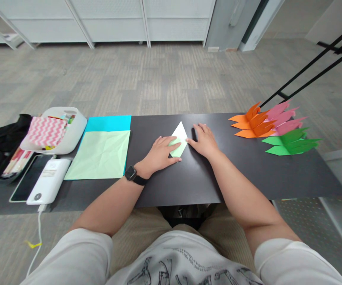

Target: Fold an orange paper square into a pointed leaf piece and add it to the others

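A small pale green paper [181, 137], folded into a kite shape, lies on the black table [248, 174] in front of me. My left hand [159, 152] lies flat with its fingers spread over the paper's left and lower part, pressing it down. A dark watch sits on that wrist. My right hand [204, 140] rests flat on the table at the paper's right edge, fingers stretched out, fingertips touching the fold.
To the left lie a light green sheet [101, 155] on a cyan sheet [109, 123], a white tray [72, 136] with patterned paper, a phone [30, 178] and a white power bank [50, 181]. Folded orange [252, 122], pink [283, 118] and green [291, 142] paper shapes sit far right.
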Motion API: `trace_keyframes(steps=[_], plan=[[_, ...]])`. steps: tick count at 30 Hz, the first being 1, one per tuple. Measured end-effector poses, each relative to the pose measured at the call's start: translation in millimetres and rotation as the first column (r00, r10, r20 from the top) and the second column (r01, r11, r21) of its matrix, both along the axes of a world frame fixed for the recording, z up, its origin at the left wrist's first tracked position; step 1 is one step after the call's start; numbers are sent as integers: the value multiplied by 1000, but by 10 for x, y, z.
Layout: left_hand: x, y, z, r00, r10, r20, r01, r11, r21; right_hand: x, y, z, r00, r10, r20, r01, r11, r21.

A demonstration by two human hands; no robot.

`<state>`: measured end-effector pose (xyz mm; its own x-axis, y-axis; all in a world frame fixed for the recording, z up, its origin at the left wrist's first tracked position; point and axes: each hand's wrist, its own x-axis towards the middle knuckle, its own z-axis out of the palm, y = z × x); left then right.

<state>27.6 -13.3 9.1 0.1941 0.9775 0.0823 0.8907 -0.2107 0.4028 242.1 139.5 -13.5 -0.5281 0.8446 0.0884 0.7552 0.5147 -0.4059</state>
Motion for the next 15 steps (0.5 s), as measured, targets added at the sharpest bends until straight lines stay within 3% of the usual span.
trace_keyframes(steps=[5, 9, 15], plan=[[18, -19, 10, 999, -13, -41, 14, 1000, 6, -10, -26, 54, 993, 5, -120, 1, 998, 55], [59, 5, 35, 998, 12, -68, -10, 1000, 20, -22, -79, 82, 979, 94, -181, -80, 994, 79], [95, 93, 21, 997, 44, -63, -41, 998, 56, -54, -73, -15, 961, 182, -210, -174, 983, 57]])
